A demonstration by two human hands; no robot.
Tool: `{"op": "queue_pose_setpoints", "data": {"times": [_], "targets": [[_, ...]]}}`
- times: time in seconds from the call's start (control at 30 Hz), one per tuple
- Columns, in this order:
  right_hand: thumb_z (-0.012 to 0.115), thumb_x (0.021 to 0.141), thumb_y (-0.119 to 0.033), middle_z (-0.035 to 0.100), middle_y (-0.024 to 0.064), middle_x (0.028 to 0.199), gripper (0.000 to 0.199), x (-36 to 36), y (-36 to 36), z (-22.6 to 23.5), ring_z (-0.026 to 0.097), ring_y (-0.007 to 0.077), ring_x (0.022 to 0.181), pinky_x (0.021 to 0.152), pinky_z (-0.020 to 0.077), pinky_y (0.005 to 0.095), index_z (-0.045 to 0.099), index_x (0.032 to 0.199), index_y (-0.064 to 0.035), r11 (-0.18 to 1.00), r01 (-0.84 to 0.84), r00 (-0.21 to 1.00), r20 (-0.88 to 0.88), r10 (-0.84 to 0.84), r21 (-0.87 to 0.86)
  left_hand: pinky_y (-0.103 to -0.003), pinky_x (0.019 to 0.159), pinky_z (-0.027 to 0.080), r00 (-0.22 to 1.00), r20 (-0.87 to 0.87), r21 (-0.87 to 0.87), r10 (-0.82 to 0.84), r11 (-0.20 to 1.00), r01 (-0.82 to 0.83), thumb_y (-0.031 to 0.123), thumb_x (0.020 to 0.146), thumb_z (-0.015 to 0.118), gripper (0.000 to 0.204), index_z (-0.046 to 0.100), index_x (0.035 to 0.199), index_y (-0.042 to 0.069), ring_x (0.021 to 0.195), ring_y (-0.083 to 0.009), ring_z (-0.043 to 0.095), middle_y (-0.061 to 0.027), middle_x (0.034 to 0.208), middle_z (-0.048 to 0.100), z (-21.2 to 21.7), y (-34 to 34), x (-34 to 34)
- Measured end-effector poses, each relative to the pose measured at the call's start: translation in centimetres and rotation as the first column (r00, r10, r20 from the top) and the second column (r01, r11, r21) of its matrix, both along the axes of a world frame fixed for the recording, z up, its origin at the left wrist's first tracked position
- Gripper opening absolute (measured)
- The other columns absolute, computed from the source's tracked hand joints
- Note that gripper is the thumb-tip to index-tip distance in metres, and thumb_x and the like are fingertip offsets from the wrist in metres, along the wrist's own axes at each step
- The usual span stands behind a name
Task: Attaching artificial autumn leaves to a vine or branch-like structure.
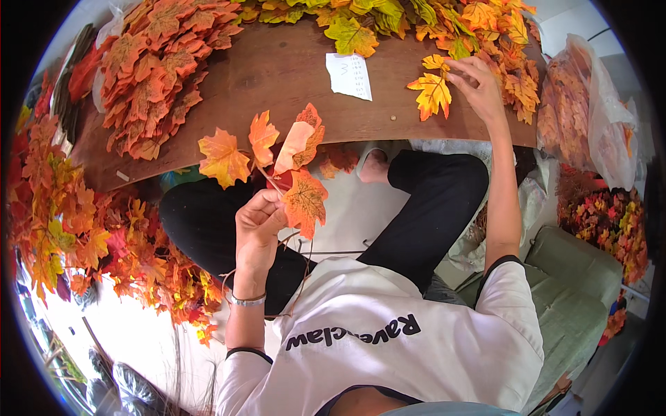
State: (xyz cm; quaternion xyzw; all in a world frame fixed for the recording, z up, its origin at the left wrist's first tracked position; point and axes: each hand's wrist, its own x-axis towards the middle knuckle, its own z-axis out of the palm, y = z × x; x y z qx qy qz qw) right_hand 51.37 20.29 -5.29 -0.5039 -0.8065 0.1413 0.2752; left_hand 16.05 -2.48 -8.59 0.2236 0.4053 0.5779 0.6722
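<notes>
In my left hand (260, 225), fingers closed round its stem, is a stem of artificial maple leaves (305, 201) in orange and yellow, held above my lap. The bare end of that stem seems to trail down past my wrist. Over the right part of the table, my right hand (477, 82) pinches a yellow-orange maple leaf (433, 93) with a smaller leaf above it. A pile of yellow-orange leaves (510, 66) lies just beyond that hand. Green-yellow leaves (350, 35) are heaped along the far edge.
The brown wooden table (277, 76) spans the space ahead. On it lie a tall heap of red-orange leaves (156, 69) and a torn paper note (349, 76). Leaf garlands (104, 243) hang at left. A clear plastic bag of leaves (576, 111) and a green armchair (569, 298) are at right.
</notes>
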Motion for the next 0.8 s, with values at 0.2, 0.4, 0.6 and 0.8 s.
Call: {"op": "queue_pose_setpoints", "data": {"times": [0.2, 0.4, 0.6, 0.8], "targets": [[0.068, 0.075, -0.019, 0.054, 0.0031, 0.091, 0.025, 0.5, 1.4, -2.7, 0.051, 0.0147, 0.084, 0.068, 0.0408, 0.025, 0.066, 0.097, -0.0084, 0.999, -0.038, 0.999, -0.025, 0.037, -0.037, -0.018, 0.066, 0.044, 0.945, -0.322, -0.008, 0.055, 0.998, -0.061, -0.007, 0.082, 0.052, 0.012, 0.057, 0.093, -0.003, 0.074, -0.0058, 0.056, -0.0029, 0.085, 0.061, 0.1, -0.8, 0.1], [0.054, 0.084, -0.007, 0.061, 0.0081, 0.092, 0.014, -3.1, -0.9, -1.5, 0.057, 0.0156, 0.091, 0.079, 0.0442, 0.0255, 0.06, 0.094, 0.0015, 0.981, -0.11, 0.941, -0.302, 0.155, 0.162, -0.021, 0.07, 0.045, 0.849, -0.517, 0.04, 0.109, 0.994, -0.104, -0.008, 0.081, 0.05, 0.014, 0.057, 0.093, -0.005, 0.077, -0.0079, 0.057, -0.0047, 0.084, 0.061, 0.2, -1.2, 0.0], [0.05, 0.082, -0.002, 0.061, 0.0104, 0.085, 0.016, -11.6, -13.2, 2.9, 0.059, 0.016, 0.067, 0.062, 0.0488, 0.0268, 0.062, 0.091, 0.0023, 0.801, -0.573, 0.667, -0.667, 0.332, -0.174, -0.02, 0.07, 0.046, 0.77, -0.622, 0.124, 0.143, 0.989, -0.084, -0.008, 0.077, 0.053, 0.018, 0.059, 0.094, -0.005, 0.076, -0.0075, 0.057, -0.0066, 0.083, 0.061, -0.6, -0.2, 1.3], [0.057, 0.073, 0.002, 0.059, 0.0073, 0.085, 0.037, -18.0, -17.4, 0.0, 0.059, 0.0197, 0.077, 0.069, 0.0447, 0.0291, 0.059, 0.109, -0.0077, 0.788, -0.603, 0.562, -0.636, 0.529, 0.123, -0.026, 0.085, 0.042, 0.766, -0.637, 0.278, 0.092, 0.953, 0.117, 0.029, 0.075, 0.069, 0.039, 0.06, 0.104, 0.004, 0.095, -0.018, 0.056, -0.0081, 0.098, 0.061, -0.9, 1.5, 2.7]]}}
